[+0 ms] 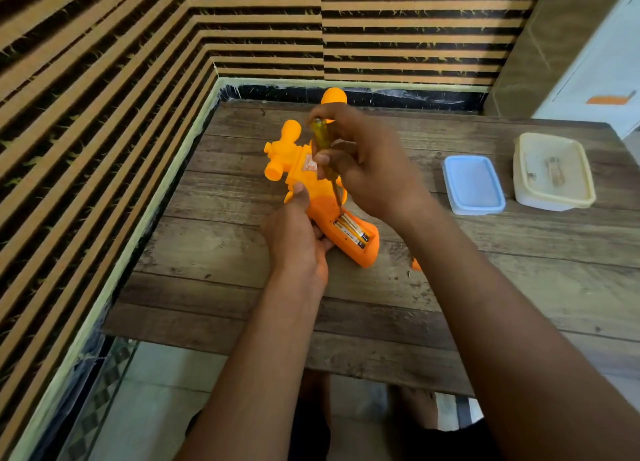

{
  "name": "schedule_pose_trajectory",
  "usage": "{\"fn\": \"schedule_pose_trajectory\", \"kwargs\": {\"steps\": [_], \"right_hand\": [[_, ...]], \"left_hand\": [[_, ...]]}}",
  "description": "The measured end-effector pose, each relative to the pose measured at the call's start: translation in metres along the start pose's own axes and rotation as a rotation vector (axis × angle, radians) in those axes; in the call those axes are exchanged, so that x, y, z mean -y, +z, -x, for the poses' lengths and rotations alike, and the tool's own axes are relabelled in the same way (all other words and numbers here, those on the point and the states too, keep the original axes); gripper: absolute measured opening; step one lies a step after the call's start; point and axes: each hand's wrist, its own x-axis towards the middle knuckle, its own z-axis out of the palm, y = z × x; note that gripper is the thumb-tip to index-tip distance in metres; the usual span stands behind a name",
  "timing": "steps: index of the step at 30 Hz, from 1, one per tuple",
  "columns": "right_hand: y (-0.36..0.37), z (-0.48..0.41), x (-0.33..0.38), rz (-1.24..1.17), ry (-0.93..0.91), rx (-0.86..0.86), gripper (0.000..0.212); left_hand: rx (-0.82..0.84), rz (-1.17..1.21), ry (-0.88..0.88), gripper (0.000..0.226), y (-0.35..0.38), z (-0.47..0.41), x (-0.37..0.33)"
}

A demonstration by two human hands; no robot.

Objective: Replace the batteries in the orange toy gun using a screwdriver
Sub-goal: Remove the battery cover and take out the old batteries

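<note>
The orange toy gun (301, 180) lies on the wooden table (485, 287), its grip pointing toward me with the battery compartment uncovered. Two batteries (351, 232) sit side by side inside it. My left hand (298, 232) grips the gun's grip from the left side. My right hand (363, 159) holds a screwdriver (322, 145) with a yellow-green handle, tilted, its tip down at the upper end of the batteries. A small orange piece (415, 264) lies on the table beside my right forearm, mostly hidden.
A blue lid (473, 184) lies to the right on the table. Further right stands a cream plastic box (553, 170) with small items inside. Striped walls close off the left and far sides. The table's near edge runs below my forearms.
</note>
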Motion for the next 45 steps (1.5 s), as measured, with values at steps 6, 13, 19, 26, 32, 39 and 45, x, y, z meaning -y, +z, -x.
{"fn": "schedule_pose_trajectory", "kwargs": {"steps": [6, 13, 19, 26, 32, 39, 45], "right_hand": [[0.003, -0.020, 0.006, 0.094, 0.101, 0.149, 0.047], [0.002, -0.033, 0.017, 0.181, 0.162, 0.259, 0.049], [-0.009, -0.022, 0.017, -0.134, 0.177, 0.074, 0.038], [-0.005, 0.027, 0.011, -0.080, 0.304, -0.141, 0.045], [0.004, 0.063, -0.005, 0.213, 0.382, -0.054, 0.039], [0.013, 0.062, -0.010, 0.291, 0.266, -0.194, 0.013], [-0.011, 0.061, -0.019, 0.216, 0.229, -0.353, 0.014]], "left_hand": [[0.016, 0.005, -0.011, 0.029, 0.002, 0.001, 0.004], [-0.022, 0.026, -0.024, 0.034, 0.001, 0.002, 0.006], [-0.060, 0.026, -0.032, 0.036, 0.001, -0.001, 0.003], [-0.060, 0.044, -0.043, 0.039, 0.002, -0.004, 0.005], [-0.062, 0.052, -0.021, 0.037, 0.004, -0.005, 0.005], [-0.055, 0.044, -0.003, 0.030, 0.003, -0.003, 0.004], [-0.079, 0.013, 0.009, 0.024, 0.000, -0.006, 0.004]]}}
